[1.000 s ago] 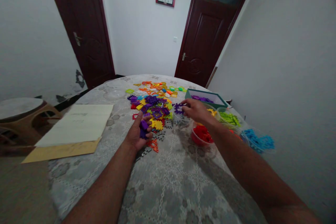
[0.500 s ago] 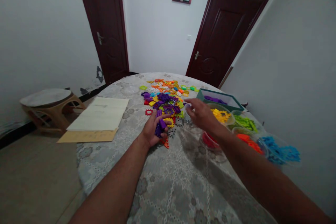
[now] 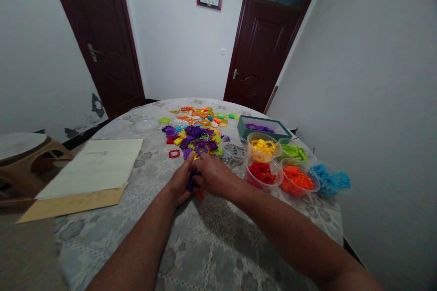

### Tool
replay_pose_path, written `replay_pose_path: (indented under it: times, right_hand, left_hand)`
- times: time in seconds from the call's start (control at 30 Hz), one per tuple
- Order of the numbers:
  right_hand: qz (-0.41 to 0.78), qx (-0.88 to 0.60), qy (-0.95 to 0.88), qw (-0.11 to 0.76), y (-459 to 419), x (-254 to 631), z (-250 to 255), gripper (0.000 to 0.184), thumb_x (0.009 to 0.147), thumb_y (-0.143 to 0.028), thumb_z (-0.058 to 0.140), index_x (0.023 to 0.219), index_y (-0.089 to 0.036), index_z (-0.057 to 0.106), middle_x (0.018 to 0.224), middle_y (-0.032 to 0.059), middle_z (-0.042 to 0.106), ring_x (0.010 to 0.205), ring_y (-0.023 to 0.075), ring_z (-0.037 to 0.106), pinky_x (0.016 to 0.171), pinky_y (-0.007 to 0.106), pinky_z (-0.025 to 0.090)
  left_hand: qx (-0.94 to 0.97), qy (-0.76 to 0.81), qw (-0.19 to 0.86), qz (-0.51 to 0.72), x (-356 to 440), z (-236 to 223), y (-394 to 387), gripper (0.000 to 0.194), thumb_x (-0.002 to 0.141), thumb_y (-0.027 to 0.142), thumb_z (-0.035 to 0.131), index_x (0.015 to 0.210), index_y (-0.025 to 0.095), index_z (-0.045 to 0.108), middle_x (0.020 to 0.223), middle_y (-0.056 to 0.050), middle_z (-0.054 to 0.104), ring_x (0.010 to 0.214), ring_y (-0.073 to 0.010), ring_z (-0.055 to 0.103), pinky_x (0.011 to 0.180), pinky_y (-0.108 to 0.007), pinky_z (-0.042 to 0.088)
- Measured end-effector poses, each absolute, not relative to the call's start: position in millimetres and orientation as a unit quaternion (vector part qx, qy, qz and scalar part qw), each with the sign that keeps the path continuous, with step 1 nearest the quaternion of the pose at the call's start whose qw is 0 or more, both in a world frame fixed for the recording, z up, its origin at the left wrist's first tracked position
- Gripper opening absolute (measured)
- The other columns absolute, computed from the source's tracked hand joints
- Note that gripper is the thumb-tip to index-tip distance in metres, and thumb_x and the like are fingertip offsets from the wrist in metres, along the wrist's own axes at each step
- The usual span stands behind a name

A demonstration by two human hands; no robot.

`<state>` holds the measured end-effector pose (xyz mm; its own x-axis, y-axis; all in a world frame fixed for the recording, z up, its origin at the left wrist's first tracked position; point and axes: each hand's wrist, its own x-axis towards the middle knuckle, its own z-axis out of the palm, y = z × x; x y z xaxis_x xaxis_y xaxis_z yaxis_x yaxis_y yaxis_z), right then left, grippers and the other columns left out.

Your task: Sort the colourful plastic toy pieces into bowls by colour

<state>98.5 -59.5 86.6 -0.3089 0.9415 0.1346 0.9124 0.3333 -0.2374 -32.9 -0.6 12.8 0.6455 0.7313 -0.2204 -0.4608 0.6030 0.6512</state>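
My left hand (image 3: 180, 182) is closed around purple plastic building pieces (image 3: 190, 185), low over the near end of a mixed pile. Over it lies my right hand (image 3: 213, 173), its fingers curled down onto the same purple pieces and hiding most of them. Just beyond both hands spreads the pile of toy building pieces (image 3: 194, 132), purple nearest and orange, white and yellow farther back. A red square frame piece (image 3: 174, 153) lies to the left of it. Orange pieces (image 3: 200, 195) show beneath my right hand.
Right of the hands stand clear tubs of grey pieces (image 3: 235, 149), yellow pieces (image 3: 264, 146), red pieces (image 3: 262, 173), orange pieces (image 3: 297, 179), green pieces (image 3: 294, 151) and blue pieces (image 3: 329, 179). Behind them is a green box (image 3: 283, 134) with purple pieces. Paper sheets (image 3: 92, 168) lie left.
My right hand has come from beside the grey pieces' tub back to my left hand and now covers the purple pieces there. The view has swung to the right.
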Motion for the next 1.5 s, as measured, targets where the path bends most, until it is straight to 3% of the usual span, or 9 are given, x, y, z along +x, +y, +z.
replay_pose_path:
  times: [0.1,0.23,0.4,0.63,0.8,0.97,1.17,1.3,1.5]
  right_hand:
    - [0.132,-0.517,-0.828,0.175,-62.2,109.6,94.5,0.017,0.088,-0.012,0.07,0.103,-0.02,0.074,0.102,0.0043,0.074,0.099,0.0193,0.067,0.087,0.028,0.049]
    - [0.188,-0.533,-0.791,0.232,-63.0,140.9,109.9,0.004,0.094,-0.019,0.072,0.097,-0.019,0.074,0.089,-0.0003,0.074,0.081,0.0135,0.065,0.073,0.023,0.045]
    - [0.245,-0.653,-0.645,0.312,-33.1,210.3,131.8,0.004,0.091,-0.018,0.071,0.093,-0.016,0.074,0.078,0.0004,0.074,0.062,0.0116,0.063,0.061,0.021,0.049]
    - [0.096,-0.724,-0.48,0.485,-5.1,281.1,153.0,0.039,0.092,-0.016,0.058,0.131,-0.013,0.063,0.119,0.0138,0.075,0.093,0.0172,0.074,0.085,0.032,0.06]
    - [0.103,-0.686,-0.557,0.456,-45.7,231.5,128.4,0.026,0.093,-0.022,0.062,0.115,-0.018,0.074,0.111,0.0071,0.078,0.097,0.0187,0.073,0.094,0.035,0.058]
    - [0.147,-0.583,-0.734,0.317,-94.0,142.7,96.8,0.034,0.095,-0.024,0.07,0.129,-0.02,0.071,0.113,0.0081,0.078,0.093,0.0197,0.073,0.089,0.033,0.056]
    - [0.174,-0.582,-0.703,0.37,-95.6,109.6,74.7,0.036,0.096,-0.014,0.068,0.131,-0.021,0.067,0.12,0.0078,0.078,0.108,0.0217,0.074,0.097,0.033,0.054]
    - [0.181,-0.603,-0.687,0.362,-89.0,125.4,76.8,0.03,0.095,-0.013,0.063,0.122,-0.021,0.071,0.104,0.0046,0.08,0.093,0.019,0.075,0.084,0.029,0.054]
    - [0.305,-0.625,-0.668,0.266,-78.5,180.8,106.5,0.029,0.093,-0.014,0.06,0.115,-0.02,0.077,0.074,-0.0022,0.071,0.057,0.011,0.062,0.056,0.02,0.045]
  left_hand:
    - [0.32,0.242,0.853,0.332,-35.7,12.1,1.3,0.037,0.099,0.052,0.066,0.09,0.016,0.071,0.067,-0.004,0.067,0.045,-0.015,0.06,0.035,-0.021,0.04]
    - [0.298,0.217,0.868,0.333,-41.7,19.5,1.8,0.037,0.096,0.046,0.067,0.117,0.016,0.072,0.074,-0.005,0.066,0.051,-0.0149,0.058,0.041,-0.023,0.045]
    - [0.268,0.212,0.864,0.371,-48.8,27.1,-0.2,0.065,0.068,0.01,0.063,0.133,0.014,0.069,0.084,-0.007,0.064,0.065,-0.0174,0.06,0.06,-0.031,0.058]
    - [0.348,0.237,0.828,0.37,-46.1,22.1,-0.2,0.068,0.054,-0.003,0.061,0.118,0.014,0.078,0.092,-0.005,0.063,0.071,-0.0132,0.061,0.066,-0.025,0.057]
    - [0.405,0.241,0.801,0.37,-42.4,19.3,0.6,0.055,0.071,0.006,0.083,0.124,0.016,0.078,0.103,-0.009,0.07,0.079,-0.0152,0.069,0.075,-0.027,0.059]
    - [0.452,0.248,0.771,0.375,-38.6,23.1,-3.3,0.054,0.072,0.023,0.094,0.123,0.02,0.078,0.117,-0.013,0.077,0.098,-0.025,0.075,0.085,-0.034,0.059]
    - [0.515,0.269,0.709,0.4,-35.5,15.8,0.7,0.04,0.072,0.04,0.094,0.103,0.018,0.081,0.101,-0.009,0.081,0.089,-0.023,0.074,0.08,-0.031,0.056]
    - [0.519,0.298,0.691,0.406,-33.6,16.1,2.9,0.048,0.069,0.051,0.094,0.102,0.017,0.082,0.1,-0.009,0.08,0.085,-0.0228,0.073,0.076,-0.031,0.056]
    - [0.48,0.366,0.613,0.509,-34.9,7.6,18.6,0.05,0.071,0.06,0.087,0.094,0.018,0.073,0.062,0.006,0.055,0.053,-0.0111,0.05,0.053,-0.024,0.041]
